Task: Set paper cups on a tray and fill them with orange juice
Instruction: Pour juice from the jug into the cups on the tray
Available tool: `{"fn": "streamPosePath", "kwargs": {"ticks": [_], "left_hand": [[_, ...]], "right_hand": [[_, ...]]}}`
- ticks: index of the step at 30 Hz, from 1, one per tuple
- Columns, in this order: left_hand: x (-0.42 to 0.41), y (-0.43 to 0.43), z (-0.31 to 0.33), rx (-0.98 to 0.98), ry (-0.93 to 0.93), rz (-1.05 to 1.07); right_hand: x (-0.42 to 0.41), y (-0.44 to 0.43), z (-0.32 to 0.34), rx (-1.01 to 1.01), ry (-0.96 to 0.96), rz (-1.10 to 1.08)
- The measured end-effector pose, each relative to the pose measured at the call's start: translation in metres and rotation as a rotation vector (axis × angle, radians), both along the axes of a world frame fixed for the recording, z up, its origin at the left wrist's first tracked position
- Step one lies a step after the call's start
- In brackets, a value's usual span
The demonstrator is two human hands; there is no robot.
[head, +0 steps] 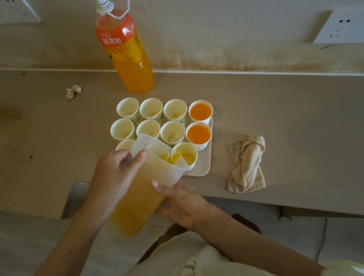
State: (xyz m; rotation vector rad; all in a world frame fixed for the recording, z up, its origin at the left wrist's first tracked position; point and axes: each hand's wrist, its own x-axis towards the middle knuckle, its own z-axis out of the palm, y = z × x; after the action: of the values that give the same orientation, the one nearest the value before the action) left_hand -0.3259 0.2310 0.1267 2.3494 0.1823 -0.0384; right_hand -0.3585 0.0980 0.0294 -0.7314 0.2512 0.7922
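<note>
Step in hand: filling. The left hand (117, 171) grips the handle of the plastic jug (147, 179), fingers curled round it and the thumb laid up against the rim. The right hand (179, 203) cradles the jug's lower side: its thumb is pressed flat on the wall, and its other fingers are curled underneath and mostly hidden. The jug is tipped forward over the near edge of the tray (203, 168), with its spout above the near right cup (188, 155). A thin run of juice enters that cup, which holds only a little so far. Two full cups (199, 133) stand at the right end of the far and middle rows. The remaining cups (151, 108) look empty or nearly so, and one near-row cup is partly hidden behind the jug. The juice bottle (123, 49) stands capped at the back of the counter (307, 108), well apart from the tray. A crumpled towel (246, 162) lies to the right of the tray and a scrap of paper (73, 92) to its left. Judgement: roughly a fifth done. Next, hold the tilt steady until the level nears the brim, right the jug, then shift leftward to the neighbouring cup. The risk is dribble between cups.
</note>
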Motion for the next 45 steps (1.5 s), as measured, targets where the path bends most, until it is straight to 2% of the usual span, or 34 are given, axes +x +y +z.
{"fn": "streamPosePath", "kwargs": {"ticks": [45], "left_hand": [[0.003,-0.001,0.004,0.025,0.007,-0.018]], "right_hand": [[-0.001,-0.004,0.013,-0.009,-0.001,0.006]]}}
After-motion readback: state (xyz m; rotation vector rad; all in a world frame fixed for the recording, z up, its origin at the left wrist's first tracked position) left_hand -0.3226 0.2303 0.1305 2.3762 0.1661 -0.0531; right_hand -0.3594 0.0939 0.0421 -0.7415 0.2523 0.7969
